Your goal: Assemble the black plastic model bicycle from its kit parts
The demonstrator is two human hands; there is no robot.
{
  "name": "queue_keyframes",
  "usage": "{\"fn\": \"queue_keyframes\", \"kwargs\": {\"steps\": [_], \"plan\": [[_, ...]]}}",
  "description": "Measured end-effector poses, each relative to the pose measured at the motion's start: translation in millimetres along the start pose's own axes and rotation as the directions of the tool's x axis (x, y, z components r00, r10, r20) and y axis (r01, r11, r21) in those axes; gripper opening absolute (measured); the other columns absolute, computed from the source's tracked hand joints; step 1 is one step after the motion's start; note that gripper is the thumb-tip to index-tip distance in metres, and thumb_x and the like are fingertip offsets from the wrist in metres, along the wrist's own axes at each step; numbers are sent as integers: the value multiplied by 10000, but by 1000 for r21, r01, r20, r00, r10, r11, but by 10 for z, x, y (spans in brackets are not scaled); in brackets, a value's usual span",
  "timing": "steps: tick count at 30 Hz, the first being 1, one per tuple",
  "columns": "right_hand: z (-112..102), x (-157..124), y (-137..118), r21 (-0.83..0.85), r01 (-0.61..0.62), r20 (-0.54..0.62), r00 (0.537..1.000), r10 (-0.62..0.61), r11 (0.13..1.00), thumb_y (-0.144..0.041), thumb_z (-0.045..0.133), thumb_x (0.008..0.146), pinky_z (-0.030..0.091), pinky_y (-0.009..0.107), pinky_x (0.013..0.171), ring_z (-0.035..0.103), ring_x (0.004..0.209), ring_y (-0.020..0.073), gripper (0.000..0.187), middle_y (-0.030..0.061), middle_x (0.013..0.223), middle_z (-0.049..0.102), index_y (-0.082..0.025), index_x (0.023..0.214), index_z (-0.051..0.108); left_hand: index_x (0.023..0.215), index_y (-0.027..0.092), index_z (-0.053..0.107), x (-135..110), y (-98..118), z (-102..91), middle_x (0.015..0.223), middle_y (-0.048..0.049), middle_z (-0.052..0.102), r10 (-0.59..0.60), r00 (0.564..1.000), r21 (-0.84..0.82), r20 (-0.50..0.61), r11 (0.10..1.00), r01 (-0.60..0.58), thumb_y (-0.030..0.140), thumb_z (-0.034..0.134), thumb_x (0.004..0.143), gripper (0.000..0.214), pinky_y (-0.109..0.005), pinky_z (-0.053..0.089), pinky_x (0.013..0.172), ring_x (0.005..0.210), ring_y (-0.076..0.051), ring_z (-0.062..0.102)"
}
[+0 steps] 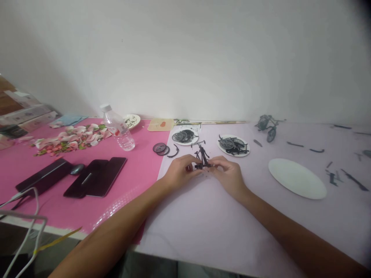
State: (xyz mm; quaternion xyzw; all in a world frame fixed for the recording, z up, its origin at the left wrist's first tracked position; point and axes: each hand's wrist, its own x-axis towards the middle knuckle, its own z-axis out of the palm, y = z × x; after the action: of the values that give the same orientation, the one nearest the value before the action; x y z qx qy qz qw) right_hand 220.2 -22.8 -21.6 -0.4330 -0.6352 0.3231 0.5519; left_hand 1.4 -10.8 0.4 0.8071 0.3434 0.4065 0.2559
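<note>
Left hand [181,170] and right hand [230,175] come together near the middle of the tabletop [188,220], fingers narrowed to a pinch on either side of a small black bicycle frame [203,156]. Both seem to grip it low down, with the handlebar end pointing up and the frame roughly upright between them; exactly which fingertip presses on which bar is too small to tell.

For handling like this, a light, low hold looks right: one hand should steady the frame while the other does the fine work, pressing straight along a joint rather than sideways. The bars are thin (they look easy to bend or snap), so any push is best backed by a fingertip directly behind it. Resting the wrists on the surface would help against tremor.

Just left of the frame lie two loose wheels [159,148] and a curved black strip [174,151], within easy reach. Behind, a left parts plate [189,143] and a right parts plate [237,136] carry more black pieces. Farther right, a standing model bicycle [268,127] offers a handy reference for checking alignment.
</note>
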Motion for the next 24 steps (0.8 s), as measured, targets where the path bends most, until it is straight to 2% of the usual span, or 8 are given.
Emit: {"fn": "queue_keyframes", "kwargs": {"steps": [4,10,16,20,24], "plan": [[-1,2,2,-14,-1,-1,1000,1,1000,-380,825,820,558,395,786,675,847,227,151,67,933,752,-244,884,814,1077,185,736,-1,10,10,992,-73,748,-17,1000,21,-9,1000,17,357,770,894,254,-253,519,626,660,-115,613],[32,-8,-89,-26,-116,-9,993,116,993,-425,862,785,558,411,840,704,892,249,274,74,966,788,-225,958,791,1024,186,721,-5,1,38,925,-49,726,16,996,80,-84,997,-9,306,755,877,193,-244,483,589,611,-98,580],[43,-29,-121,-49,-97,4,995,97,994,-401,858,802,563,392,836,708,887,236,274,79,1005,791,-219,991,777,982,194,717,-7,5,51,867,-32,716,46,987,169,-153,985,-20,271,748,850,156,-245,459,571,591,-102,568],[40,-53,-93,-71,-114,22,993,116,991,-415,860,803,556,400,850,716,925,247,372,88,1046,788,-226,1104,751,968,198,721,-3,-5,61,873,-38,731,96,983,248,-159,967,-54,283,739,868,132,-243,449,565,595,-105,587],[45,-65,-66,-72,-133,-9,991,132,989,-429,886,768,554,417,878,728,974,271,478,97,1036,787,-219,1157,704,959,203,720,-6,-29,75,889,-41,744,136,976,280,-170,956,-85,291,735,885,116,-237,452,573,618,-108,620]]}}
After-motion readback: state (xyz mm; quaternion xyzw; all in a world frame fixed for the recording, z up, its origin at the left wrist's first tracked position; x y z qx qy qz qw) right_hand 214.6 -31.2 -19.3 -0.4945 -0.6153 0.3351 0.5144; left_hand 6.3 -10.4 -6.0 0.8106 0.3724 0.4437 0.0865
